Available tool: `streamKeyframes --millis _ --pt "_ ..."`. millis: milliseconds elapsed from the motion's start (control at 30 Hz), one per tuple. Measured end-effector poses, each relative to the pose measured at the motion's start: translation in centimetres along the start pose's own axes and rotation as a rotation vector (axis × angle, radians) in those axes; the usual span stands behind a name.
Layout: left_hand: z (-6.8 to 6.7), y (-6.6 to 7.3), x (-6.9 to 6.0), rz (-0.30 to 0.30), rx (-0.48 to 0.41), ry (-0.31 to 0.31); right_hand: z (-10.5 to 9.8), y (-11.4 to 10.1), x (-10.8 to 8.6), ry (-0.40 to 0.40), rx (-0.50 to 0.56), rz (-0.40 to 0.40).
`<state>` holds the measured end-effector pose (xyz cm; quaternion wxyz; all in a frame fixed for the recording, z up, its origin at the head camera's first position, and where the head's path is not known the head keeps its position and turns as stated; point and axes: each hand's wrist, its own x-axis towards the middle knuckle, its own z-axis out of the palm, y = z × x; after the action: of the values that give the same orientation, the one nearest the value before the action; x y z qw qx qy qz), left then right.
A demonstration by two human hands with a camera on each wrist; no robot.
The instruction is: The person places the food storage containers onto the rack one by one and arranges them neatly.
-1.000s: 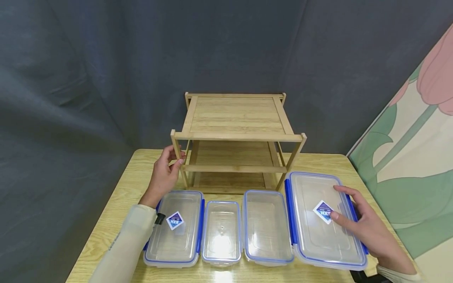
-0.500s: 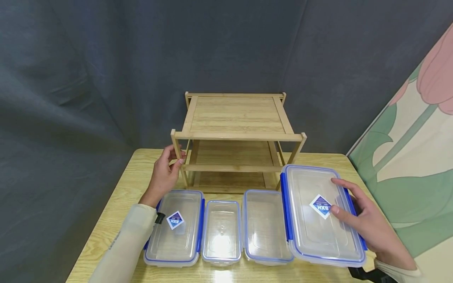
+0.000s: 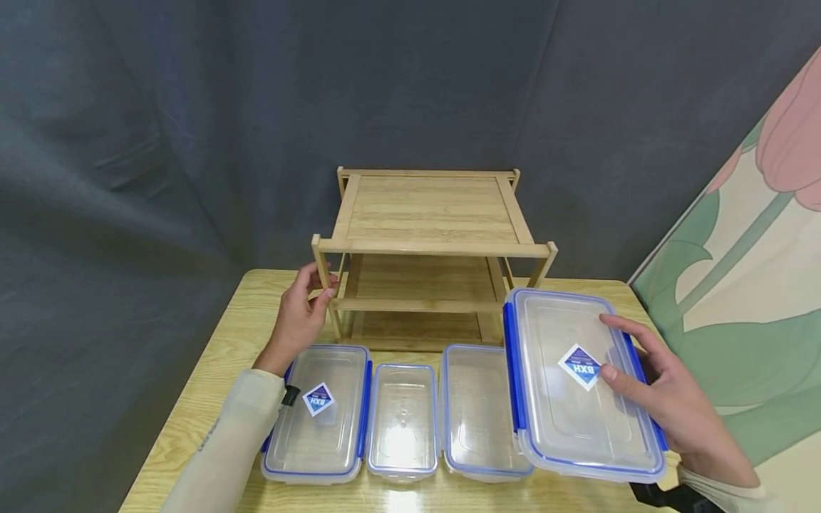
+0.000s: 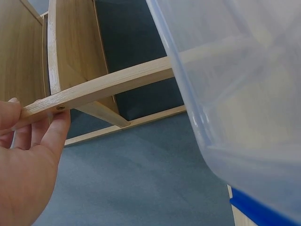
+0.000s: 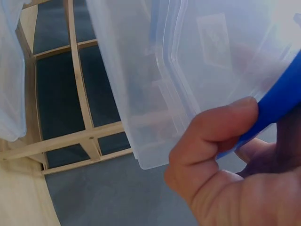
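Note:
A bamboo rack with three levels (image 3: 436, 206) stands at the back of the table. My left hand (image 3: 298, 313) pinches its front left post (image 4: 108, 84), thumb on one side and fingers on the other. In my right hand (image 3: 680, 410), thumb over the lid, is a clear plastic food container (image 3: 551, 335) with blue side clips and a diamond label. It is raised and tilted at the right, partly covering the rack's front right leg. The right wrist view shows my right fingers (image 5: 202, 136) around the container's blue clip edge.
Lined up before the rack are a labelled container with blue clips (image 3: 314, 442), a small narrow container (image 3: 403, 406) and a medium container (image 3: 481, 413). A dark curtain (image 3: 423, 85) hangs behind; a flower-patterned panel (image 3: 744, 285) borders the right side.
My right hand has lifted the held container slightly up and to the left, so its edge now overlaps the medium container. The left hand has kept its hold on the rack post.

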<state>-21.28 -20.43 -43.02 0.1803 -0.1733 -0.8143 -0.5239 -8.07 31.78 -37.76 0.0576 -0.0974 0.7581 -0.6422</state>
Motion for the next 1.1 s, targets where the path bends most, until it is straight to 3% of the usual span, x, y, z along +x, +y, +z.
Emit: streamKeyframes --millis 533,900,1100 --pt "-0.1 0.1 -0.1 0.002 0.021 -0.001 1.4 -3.5 0.3 0.042 -0.03 -0.05" --pt "-0.1 0.0 -0.1 0.008 0.027 -0.012 2.0 -6.5 1.8 -0.005 -0.034 -0.093" --pt "-0.1 -0.2 -0.1 0.032 0.035 -0.007 2.3 -7.9 2.6 -0.032 0.024 -0.098"
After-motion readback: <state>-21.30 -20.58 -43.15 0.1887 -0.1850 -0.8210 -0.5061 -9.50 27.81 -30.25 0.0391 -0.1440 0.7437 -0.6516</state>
